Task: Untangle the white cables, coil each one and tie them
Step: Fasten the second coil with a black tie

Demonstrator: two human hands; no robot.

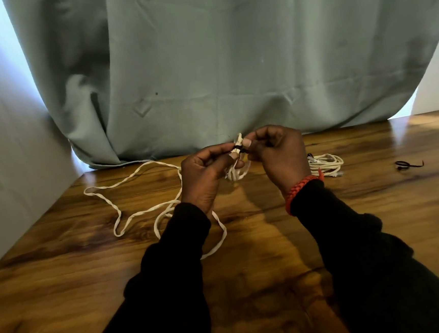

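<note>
Our left hand (205,173) and right hand (278,152) both pinch the black tie (239,149) wrapped round the bundled cable (236,171) above the table (274,254).

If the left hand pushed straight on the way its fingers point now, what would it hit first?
Likely the right hand: the left hand points right across the small cable bundle both pinch, though depth is unclear.

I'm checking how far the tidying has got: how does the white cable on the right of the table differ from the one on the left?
The right cable is wound into a compact coil; the left cable sprawls in loose, open loops. The right cable lies untouched beyond the right hand; the left cable runs under the left sleeve. Whether the coil is tied cannot be told. Both are white and rest on the wooden table.
</note>
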